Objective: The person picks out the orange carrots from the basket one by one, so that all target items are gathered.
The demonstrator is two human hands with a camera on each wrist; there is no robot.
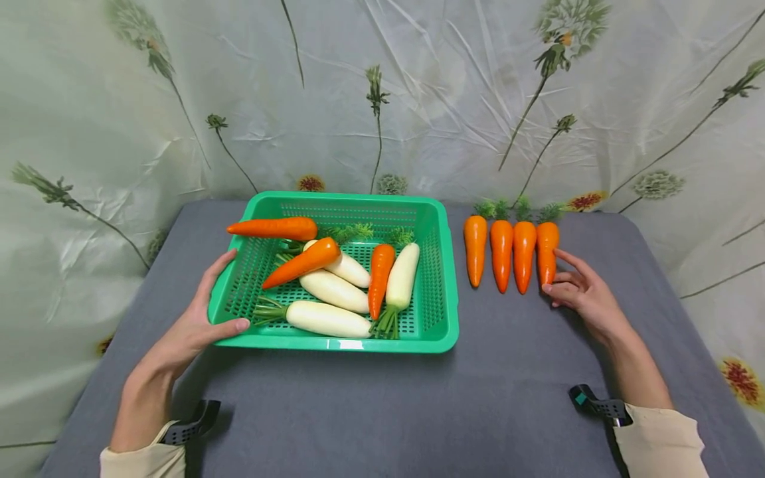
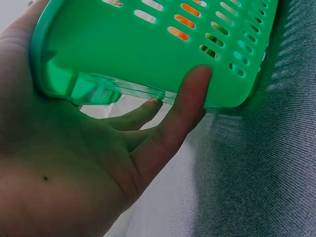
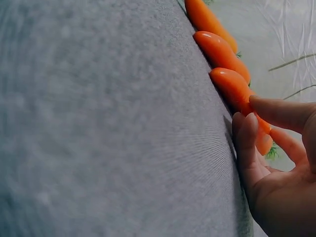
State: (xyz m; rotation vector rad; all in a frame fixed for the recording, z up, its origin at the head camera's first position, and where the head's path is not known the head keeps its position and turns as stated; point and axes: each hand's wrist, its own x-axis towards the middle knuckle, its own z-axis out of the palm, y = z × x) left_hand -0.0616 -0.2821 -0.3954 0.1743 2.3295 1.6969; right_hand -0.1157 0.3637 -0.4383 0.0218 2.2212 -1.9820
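Observation:
A green perforated plastic basket (image 1: 394, 344) stands left of centre in the head view. My left hand (image 1: 190, 328) grips its left end, thumb over the front-left rim and fingers against the outer wall (image 2: 133, 59). Inside lie three orange carrots (image 1: 301, 263) and several white radishes (image 1: 329, 319) with green stems. To the right of the basket, several carrots (image 1: 501, 245) lie side by side, leafy tops away from me. My right hand (image 1: 588, 300) pinches the rightmost carrot (image 1: 546, 240) near its tip, with thumb and fingers about it; in the right wrist view, fingers partly hide it.
A grey cloth (image 1: 382, 411) covers the table. Behind it hangs a pale curtain (image 1: 335, 86) printed with dandelions, close to the table's far edge. Dark straps (image 1: 194, 423) circle both wrists below beige sleeves.

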